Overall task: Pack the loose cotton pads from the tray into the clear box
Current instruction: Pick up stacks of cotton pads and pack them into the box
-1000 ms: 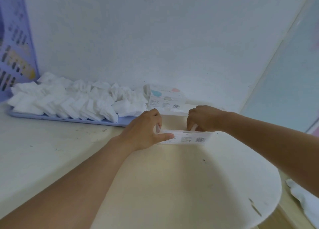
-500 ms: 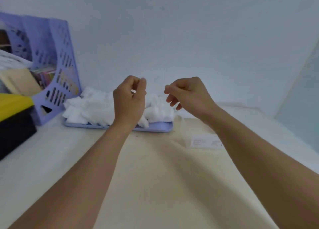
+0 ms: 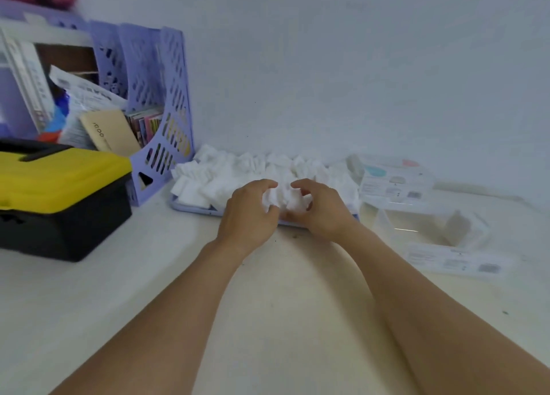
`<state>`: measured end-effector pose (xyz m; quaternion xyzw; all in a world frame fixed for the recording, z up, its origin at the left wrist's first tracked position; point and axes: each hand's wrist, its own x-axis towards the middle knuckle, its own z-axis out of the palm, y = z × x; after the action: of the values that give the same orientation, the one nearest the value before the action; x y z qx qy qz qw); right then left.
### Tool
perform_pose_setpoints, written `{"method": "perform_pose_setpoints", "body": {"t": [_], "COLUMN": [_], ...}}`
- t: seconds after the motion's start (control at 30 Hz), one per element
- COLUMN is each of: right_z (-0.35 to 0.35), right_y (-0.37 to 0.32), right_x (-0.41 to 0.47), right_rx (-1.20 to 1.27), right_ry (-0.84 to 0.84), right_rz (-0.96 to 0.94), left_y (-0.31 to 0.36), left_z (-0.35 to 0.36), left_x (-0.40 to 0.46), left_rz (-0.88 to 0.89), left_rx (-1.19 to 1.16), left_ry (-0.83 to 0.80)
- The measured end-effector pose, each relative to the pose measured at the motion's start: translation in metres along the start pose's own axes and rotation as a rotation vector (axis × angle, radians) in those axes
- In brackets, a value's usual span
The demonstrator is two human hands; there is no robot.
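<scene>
— Where are your hands?
— My left hand and right hand curl around cotton pads on the tray.
— The clear box?
— Right of the tray.

Only legible txt: "iQOO" on tan box in purple file rack; other labels too blurry.

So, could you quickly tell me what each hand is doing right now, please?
Left hand: fingers curled round cotton pads on the tray.
Right hand: also gripping cotton pads.
</scene>
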<state>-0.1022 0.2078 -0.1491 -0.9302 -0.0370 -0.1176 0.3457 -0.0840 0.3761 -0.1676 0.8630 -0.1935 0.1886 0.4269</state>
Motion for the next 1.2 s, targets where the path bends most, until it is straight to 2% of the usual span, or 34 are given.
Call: {"method": "perform_pose_setpoints", "body": {"t": [0.23, 0.53, 0.77, 0.97, 1.1, 1.2], "right_z": [0.007, 0.017, 0.013, 0.01, 0.006, -0.001], "right_y": [0.006, 0.015, 0.023, 0.022, 0.019, 0.01], "right_x": [0.005, 0.013, 0.009, 0.006, 0.001, -0.004], "right_rx": [-0.036, -0.114, -0.004, 0.07, 0.14, 0.182], "right_ry": [-0.006, -0.023, 0.047, 0.074, 0.211, 0.361], "right_rz": [-0.086, -0.134, -0.156, -0.125, -0.112, -0.168], "left_y": [0.001, -0.001, -0.002, -0.003, -0.004, 0.001], "left_z": [0.003, 0.007, 0.007, 0.006, 0.006, 0.007], "left_x": [0.0, 0.002, 0.004, 0.005, 0.005, 0.004], "left_rz": [-0.106, -0.05, -0.081, -0.011, 0.051, 0.112], "left_rx": [0.035, 0.078, 0.102, 0.255, 0.29, 0.249], "left_ry": [-0.046, -0.057, -0.067, -0.093, -0.096, 0.019]}}
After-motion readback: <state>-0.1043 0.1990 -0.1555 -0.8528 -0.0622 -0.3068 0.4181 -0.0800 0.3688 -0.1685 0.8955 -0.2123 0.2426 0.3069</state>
